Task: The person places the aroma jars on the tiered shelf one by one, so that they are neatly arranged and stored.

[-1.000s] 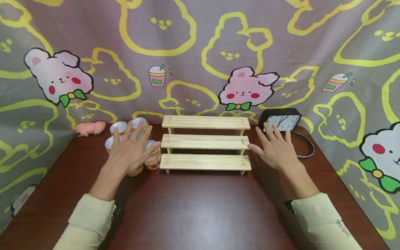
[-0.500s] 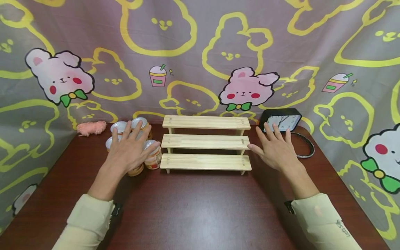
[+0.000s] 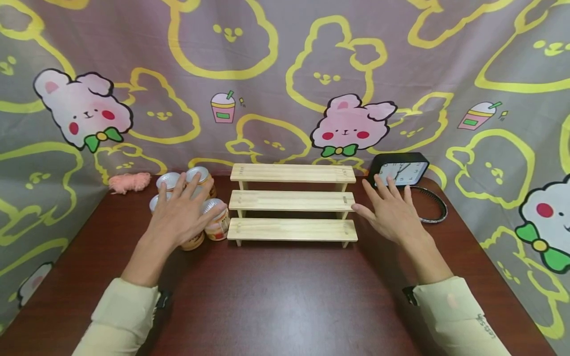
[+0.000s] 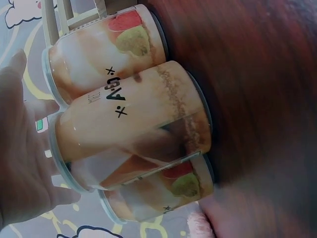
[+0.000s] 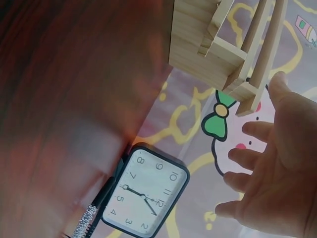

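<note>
My left hand (image 3: pixel 178 215) is spread flat, palm down, over a group of cans (image 3: pixel 217 225) and hides part of them. In the left wrist view, the fingers lie by the lid ends of the cans (image 4: pixel 129 129), which carry orange-and-cream labels. My right hand (image 3: pixel 392 210) is held out with fingers spread, between a three-tier wooden rack (image 3: pixel 291 201) and a black-framed clock (image 3: pixel 406 170). It holds nothing. The right wrist view shows its open palm (image 5: pixel 292 163), with the thumb pointing toward the rack (image 5: pixel 213 54).
A black headband (image 3: pixel 441 202) with a glittery edge lies in front of the clock at the right. Pink yarn (image 3: pixel 129 183) sits at the back left. A patterned curtain (image 3: pixel 267 99) hangs behind the dark wooden table (image 3: pixel 285 296).
</note>
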`<action>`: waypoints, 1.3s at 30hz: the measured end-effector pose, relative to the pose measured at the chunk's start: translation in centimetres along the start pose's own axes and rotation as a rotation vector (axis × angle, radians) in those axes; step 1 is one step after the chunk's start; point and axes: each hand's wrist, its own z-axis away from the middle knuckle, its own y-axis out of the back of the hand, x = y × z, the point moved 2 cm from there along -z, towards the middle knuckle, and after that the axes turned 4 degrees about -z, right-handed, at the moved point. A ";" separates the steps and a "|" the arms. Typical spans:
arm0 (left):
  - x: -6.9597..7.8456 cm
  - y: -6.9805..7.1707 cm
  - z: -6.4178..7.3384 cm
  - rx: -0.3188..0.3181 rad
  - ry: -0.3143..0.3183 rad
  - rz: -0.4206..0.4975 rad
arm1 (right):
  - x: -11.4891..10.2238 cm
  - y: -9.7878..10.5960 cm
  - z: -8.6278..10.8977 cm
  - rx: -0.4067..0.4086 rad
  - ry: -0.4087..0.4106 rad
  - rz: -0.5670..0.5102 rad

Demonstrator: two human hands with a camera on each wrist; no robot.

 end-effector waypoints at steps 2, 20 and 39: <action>-0.1 -0.1 0.0 0.009 -0.012 0.005 | 0.0 -0.1 0.0 0.003 0.005 -0.021; -1.2 -0.8 0.3 0.182 -0.118 0.063 | 0.1 -1.0 0.4 0.050 0.045 -0.364; -1.8 -1.6 0.2 0.249 -0.221 0.227 | 0.6 -2.8 1.1 0.026 -0.015 -0.652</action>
